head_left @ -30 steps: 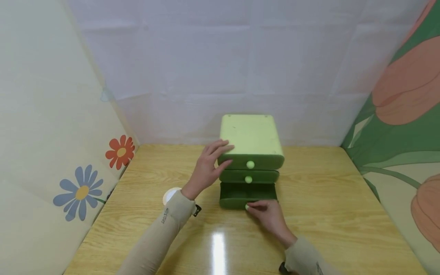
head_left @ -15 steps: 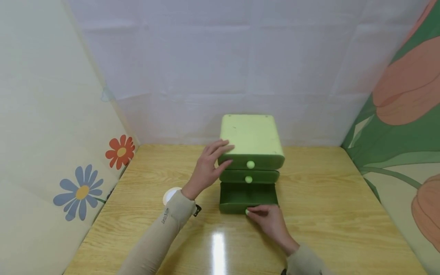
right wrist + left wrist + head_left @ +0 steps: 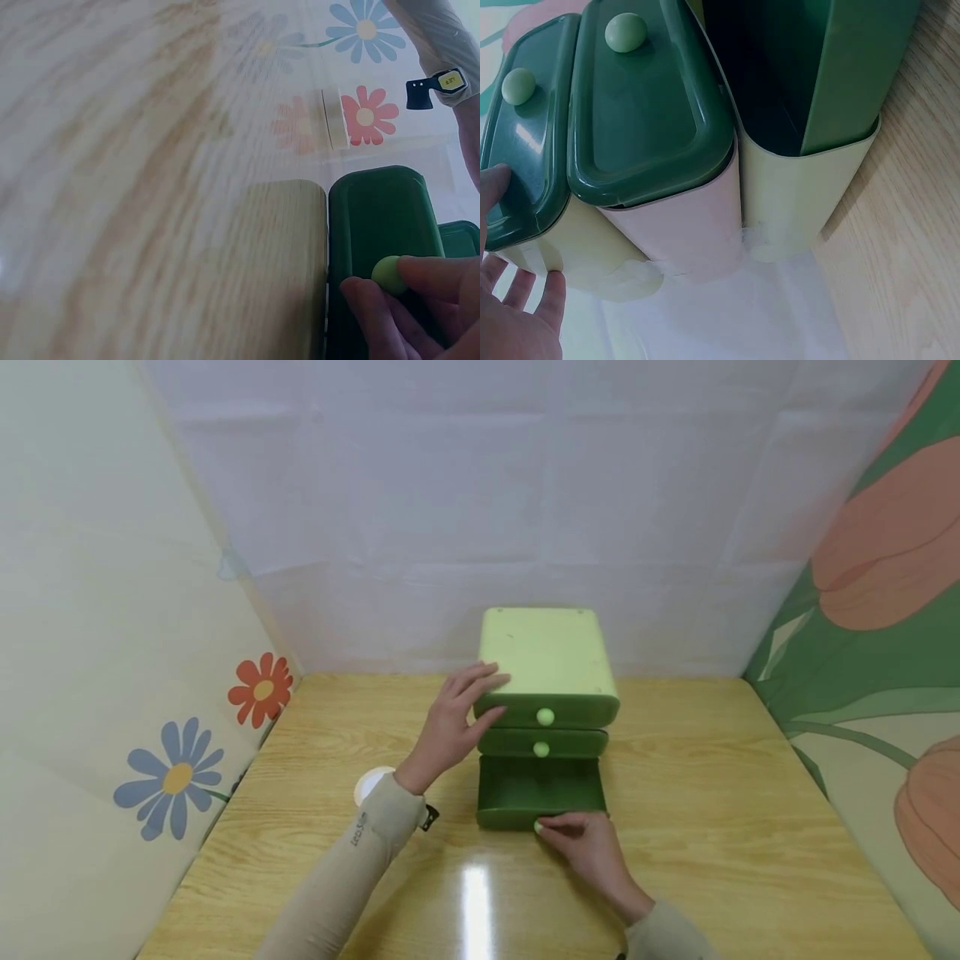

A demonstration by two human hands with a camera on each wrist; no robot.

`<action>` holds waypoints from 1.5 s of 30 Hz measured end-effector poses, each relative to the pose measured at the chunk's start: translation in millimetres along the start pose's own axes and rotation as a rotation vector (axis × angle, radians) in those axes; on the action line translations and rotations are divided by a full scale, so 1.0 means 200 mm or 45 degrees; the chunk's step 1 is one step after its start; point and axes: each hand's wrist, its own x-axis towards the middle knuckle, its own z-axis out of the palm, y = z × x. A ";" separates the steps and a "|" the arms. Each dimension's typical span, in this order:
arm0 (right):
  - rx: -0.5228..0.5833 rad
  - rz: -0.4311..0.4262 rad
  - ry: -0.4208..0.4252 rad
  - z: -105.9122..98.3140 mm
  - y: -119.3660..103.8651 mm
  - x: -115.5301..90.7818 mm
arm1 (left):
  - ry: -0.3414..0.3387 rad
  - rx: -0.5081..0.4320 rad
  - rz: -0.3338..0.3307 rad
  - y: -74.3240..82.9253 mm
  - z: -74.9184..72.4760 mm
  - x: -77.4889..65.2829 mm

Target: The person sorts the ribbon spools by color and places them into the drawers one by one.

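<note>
A green desktop drawer cabinet [image 3: 551,647] stands on the table, its top pale green and its drawer fronts dark green. The bottom drawer [image 3: 504,820] is pulled out, showing its dark green inside. The top drawer [image 3: 581,712] and middle drawer [image 3: 573,743] are closed. My right hand [image 3: 592,856] pinches the round light green knob [image 3: 388,274] of the bottom drawer between thumb and fingers. At the cabinet's upper left corner rests my left hand [image 3: 450,718]; in the left wrist view its thumb [image 3: 493,187] touches the top drawer's front and its fingers reach along the side.
Partly behind the left sleeve [image 3: 382,827] lies a round white disc [image 3: 370,783] on the wooden table [image 3: 712,810]. A white cloth wall [image 3: 420,527] stands behind the cabinet. Flower-printed panels [image 3: 75,652] flank the table.
The bottom drawer has slid further out toward me, with my right hand holding its knob and moving along. My left hand has stayed at the cabinet's corner.
</note>
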 end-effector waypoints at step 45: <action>-0.010 -0.007 -0.021 -0.01 0.02 0.00 | -0.610 0.268 -0.656 -0.43 -0.45 -0.80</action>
